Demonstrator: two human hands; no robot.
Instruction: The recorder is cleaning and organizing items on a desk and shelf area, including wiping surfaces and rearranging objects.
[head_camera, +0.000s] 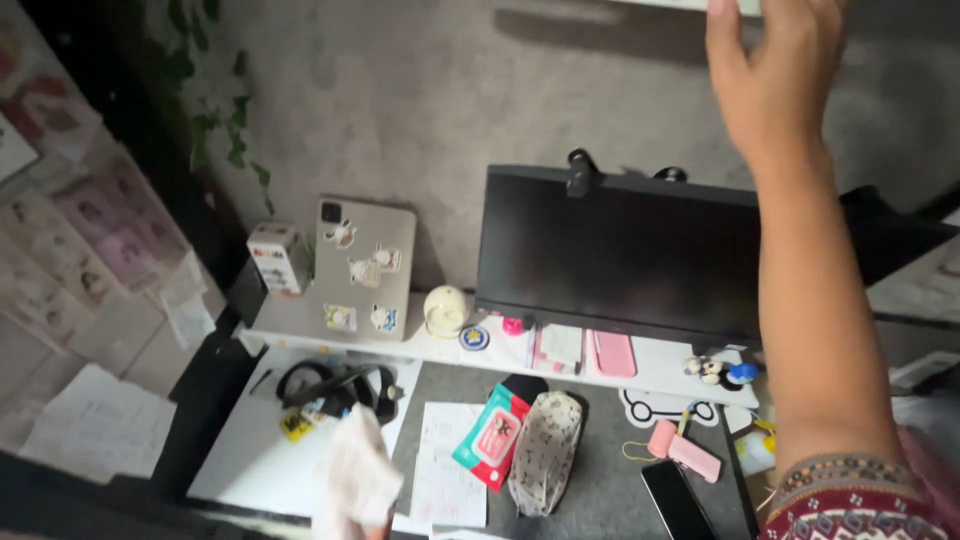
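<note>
Above the glossy monitor (640, 260) — raised right hand (775, 75)

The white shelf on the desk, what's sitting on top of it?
On the long white shelf sit a black monitor, a grey stickered tablet, a round cream gadget and a pink case. The raised right arm covers the shelf's right end.

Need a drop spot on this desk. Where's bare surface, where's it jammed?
Free: the grey mat between the patterned pouch and the pink case; the white desk left of the headphones. Crowded: the white shelf under the monitor.
</note>
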